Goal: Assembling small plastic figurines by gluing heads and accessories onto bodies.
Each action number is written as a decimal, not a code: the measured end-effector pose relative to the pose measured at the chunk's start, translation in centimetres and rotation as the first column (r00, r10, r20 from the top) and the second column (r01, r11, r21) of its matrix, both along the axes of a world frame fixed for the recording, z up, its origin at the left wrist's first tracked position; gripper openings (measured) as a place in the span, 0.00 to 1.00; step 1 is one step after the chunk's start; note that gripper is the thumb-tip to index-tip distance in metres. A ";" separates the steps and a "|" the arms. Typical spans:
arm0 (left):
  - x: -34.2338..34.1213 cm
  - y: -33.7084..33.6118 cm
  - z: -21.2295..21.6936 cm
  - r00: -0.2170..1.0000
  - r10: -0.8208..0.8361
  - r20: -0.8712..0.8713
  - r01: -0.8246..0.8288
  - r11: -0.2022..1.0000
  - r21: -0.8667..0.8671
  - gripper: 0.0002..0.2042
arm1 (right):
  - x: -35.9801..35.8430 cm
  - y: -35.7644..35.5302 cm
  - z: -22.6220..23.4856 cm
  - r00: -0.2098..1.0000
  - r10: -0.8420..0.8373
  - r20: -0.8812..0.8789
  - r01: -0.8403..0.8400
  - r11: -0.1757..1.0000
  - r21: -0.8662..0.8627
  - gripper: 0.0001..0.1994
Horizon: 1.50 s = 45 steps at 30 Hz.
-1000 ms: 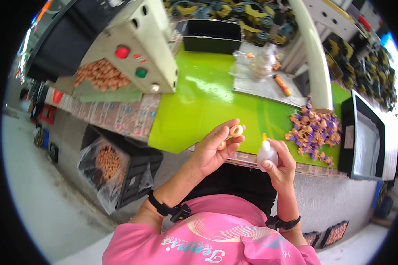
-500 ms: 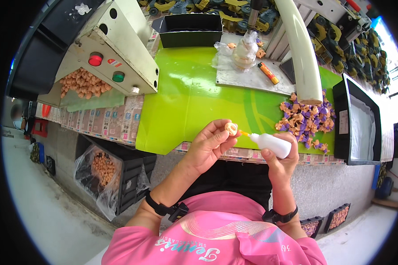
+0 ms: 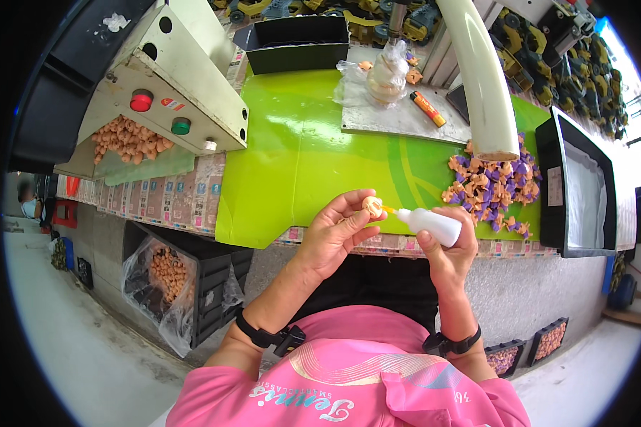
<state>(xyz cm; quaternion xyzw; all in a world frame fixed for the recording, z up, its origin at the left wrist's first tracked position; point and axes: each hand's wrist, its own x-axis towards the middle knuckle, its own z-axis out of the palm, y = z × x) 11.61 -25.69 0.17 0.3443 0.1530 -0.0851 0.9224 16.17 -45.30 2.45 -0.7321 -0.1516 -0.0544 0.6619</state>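
My left hand (image 3: 335, 238) pinches one small orange piece (image 3: 372, 206) between thumb and fingertips, just above the near edge of the green tabletop (image 3: 299, 156). My right hand (image 3: 449, 245) is wrapped around one white squeeze bottle (image 3: 429, 223), its yellow nozzle apparently touching the piece. To the right lies one heap of orange and purple pieces (image 3: 493, 186), too many to count.
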 end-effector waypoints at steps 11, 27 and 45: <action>-0.1 0.0 -0.2 1.000 -0.005 0.009 0.005 1.000 0.011 0.17 | 0.0 -0.1 -0.4 1.000 -0.002 -0.008 0.002 1.000 -0.008 0.19; 0.0 0.1 0.0 1.000 0.003 -0.004 -0.003 1.000 0.010 0.16 | -0.2 -0.4 -0.3 1.000 -0.023 -0.015 0.023 0.999 -0.040 0.18; 0.0 -0.1 0.0 0.999 0.026 0.019 -0.026 0.999 -0.023 0.14 | -0.5 -1.1 -0.7 0.995 -0.053 0.084 0.062 0.991 -0.116 0.17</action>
